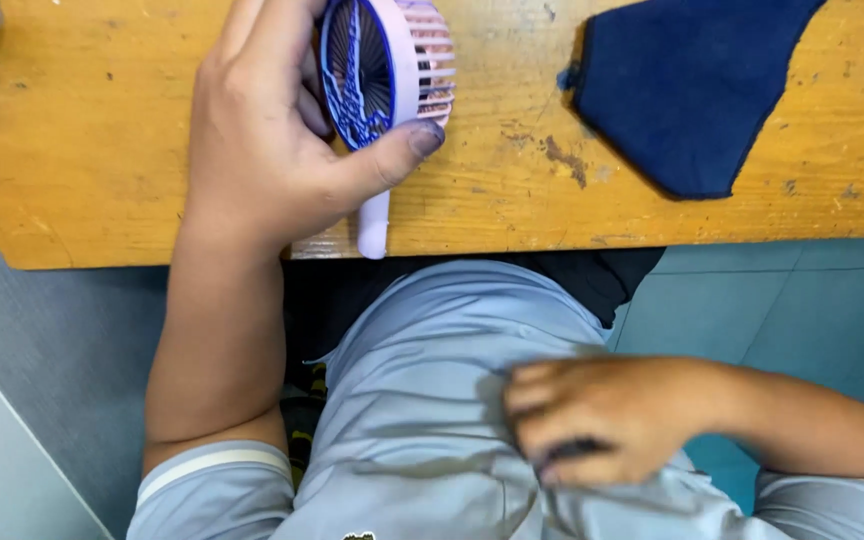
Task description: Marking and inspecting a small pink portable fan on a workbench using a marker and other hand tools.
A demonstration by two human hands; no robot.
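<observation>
Lilac fan [392, 75]: upright at wooden table [102, 130] edge, grasped by left hand [272, 130].
Right hand [592, 420]: loosely curled on grey shirt [422, 400], holding nothing.
Risk: handle overhangs the edge; a loosened grip could drop it.
Nearby: blue cloth [687, 85].

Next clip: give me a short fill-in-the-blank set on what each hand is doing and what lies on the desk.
1. The left hand grips a small handheld ____ with a lilac body and a blue grille.
2. The right hand rests on the person's light blue ____, holding nothing.
3. A dark blue cloth lies on the wooden ____, apart from the left hand.
4. The left thumb presses on the rim, while the lilac ____ sticks out past the desk edge.

Missing words: fan; shirt; desk; handle
</observation>
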